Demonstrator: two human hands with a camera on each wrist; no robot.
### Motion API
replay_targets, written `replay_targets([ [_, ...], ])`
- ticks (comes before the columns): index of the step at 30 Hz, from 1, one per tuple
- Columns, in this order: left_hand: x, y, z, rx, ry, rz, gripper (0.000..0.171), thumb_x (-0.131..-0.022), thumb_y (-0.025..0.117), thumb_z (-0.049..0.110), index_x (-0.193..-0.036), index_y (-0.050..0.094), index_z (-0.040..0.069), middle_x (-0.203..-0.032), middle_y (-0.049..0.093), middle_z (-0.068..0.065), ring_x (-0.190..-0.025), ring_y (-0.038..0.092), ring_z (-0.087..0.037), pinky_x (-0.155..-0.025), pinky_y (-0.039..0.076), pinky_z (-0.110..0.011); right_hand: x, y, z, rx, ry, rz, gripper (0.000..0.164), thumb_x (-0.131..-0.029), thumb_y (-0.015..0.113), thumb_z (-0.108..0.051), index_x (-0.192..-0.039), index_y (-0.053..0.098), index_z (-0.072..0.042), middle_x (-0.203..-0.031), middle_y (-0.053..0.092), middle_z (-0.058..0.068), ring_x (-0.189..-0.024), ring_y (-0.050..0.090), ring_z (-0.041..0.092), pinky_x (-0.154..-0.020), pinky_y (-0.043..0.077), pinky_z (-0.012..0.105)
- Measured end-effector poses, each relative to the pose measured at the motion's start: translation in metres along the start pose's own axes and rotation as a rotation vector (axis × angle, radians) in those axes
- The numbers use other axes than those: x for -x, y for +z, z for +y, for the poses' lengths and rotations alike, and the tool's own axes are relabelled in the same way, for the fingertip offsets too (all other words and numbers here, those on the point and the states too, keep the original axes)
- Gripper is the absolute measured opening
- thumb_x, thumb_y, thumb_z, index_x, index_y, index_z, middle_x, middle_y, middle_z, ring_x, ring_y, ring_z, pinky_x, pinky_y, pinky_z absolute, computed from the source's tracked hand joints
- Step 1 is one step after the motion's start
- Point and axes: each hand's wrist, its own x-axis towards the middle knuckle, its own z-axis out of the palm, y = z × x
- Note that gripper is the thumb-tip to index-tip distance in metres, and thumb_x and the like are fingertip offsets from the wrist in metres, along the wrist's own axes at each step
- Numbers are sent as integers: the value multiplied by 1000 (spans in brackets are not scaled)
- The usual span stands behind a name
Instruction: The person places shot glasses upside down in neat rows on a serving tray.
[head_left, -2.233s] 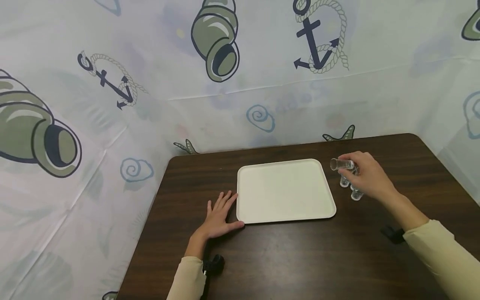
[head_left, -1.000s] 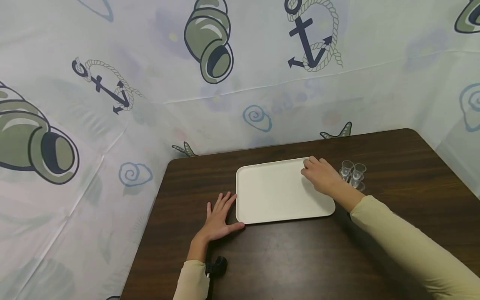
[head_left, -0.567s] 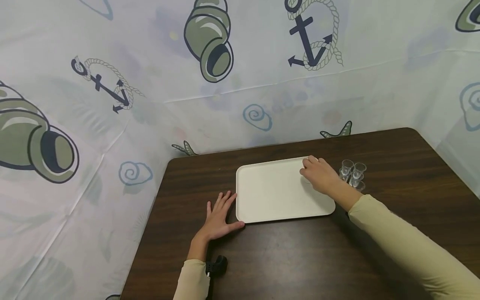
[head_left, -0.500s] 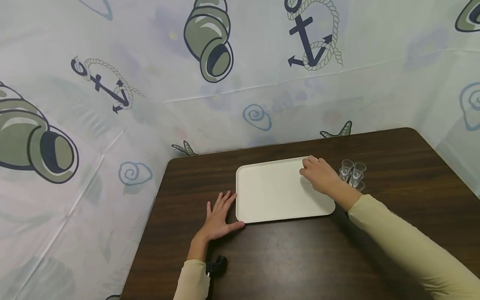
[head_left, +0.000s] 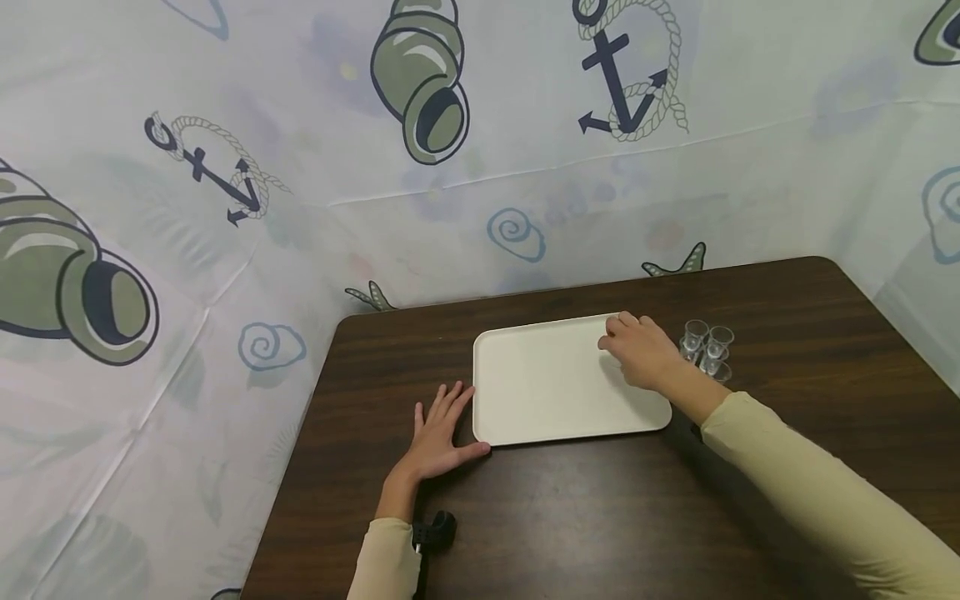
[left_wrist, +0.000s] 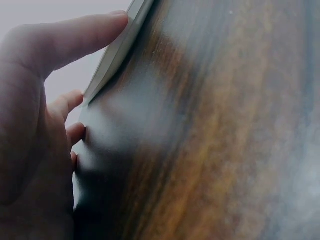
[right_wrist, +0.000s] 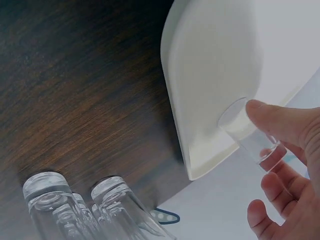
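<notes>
My left hand [head_left: 437, 446] has its fingers spread, thumb and fingertips touching the left edge of a cream tray [head_left: 551, 383]. In the left wrist view the thumb presses on the tray's rim [left_wrist: 112, 55]. At the tray's far right corner, my right hand [head_left: 641, 352] pinches a small clear shot glass [right_wrist: 250, 132] between thumb and fingers. One end of that glass appears to meet the tray's surface; which way up it is, I cannot tell. The head view hides this glass behind the hand. More shot glasses [head_left: 718, 340] stand together just right of the tray.
A dark wood table [head_left: 570, 517] carries everything. Behind it hangs a pale cloth [head_left: 420, 242] printed with shells and anchors. The grouped glasses stand close to my right forearm [head_left: 693, 392]. A black wrist device [head_left: 437, 531] sits at my left wrist.
My right hand has carried a shot glass leftward from the group onto the tray's far right corner. Over the last second it has hardly moved. The left hand keeps its place.
</notes>
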Motion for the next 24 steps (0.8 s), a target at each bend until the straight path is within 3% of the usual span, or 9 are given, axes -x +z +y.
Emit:
replay_targets([
  [3,-1,1,-3,-3,-4,-3,95,-82,65,64,-158,21,28,-163,16,-9,-149,4,-35,-107,-7,-70,0,-4,0,-56,16,-12,38,-78,81,-10,-114,70,-11,-110,55,9,-99,47,28,-71,40,41],
  [7,-1,1,-4,-8,-24,-15,97,-81,64,68,-158,19,30,-163,15,-7,-150,3,-32,-108,-8,-68,3,-8,-1,-117,15,35,41,-78,83,-13,-117,69,-11,-115,55,11,-103,48,29,-73,42,42],
  [14,0,-2,3,-36,-36,-9,96,-81,64,67,-158,22,28,-163,18,-7,-149,7,-34,-108,-3,-70,4,-18,1,-172,2,111,42,-78,83,-19,-117,70,-10,-115,55,11,-96,49,28,-65,43,37],
  [20,-1,-3,5,-13,-20,5,95,-81,66,64,-158,24,26,-162,19,-11,-149,8,-36,-107,-4,-71,8,-35,12,-296,65,86,40,-85,77,-25,-122,69,-11,-121,55,10,-103,50,28,-72,48,43],
  [24,-2,-1,2,-31,-22,-11,96,-82,63,68,-158,21,28,-163,17,-10,-149,5,-35,-107,-5,-71,17,-48,22,-374,118,91,39,-88,73,-27,-124,67,-12,-122,55,10,-105,51,29,-69,49,44],
])
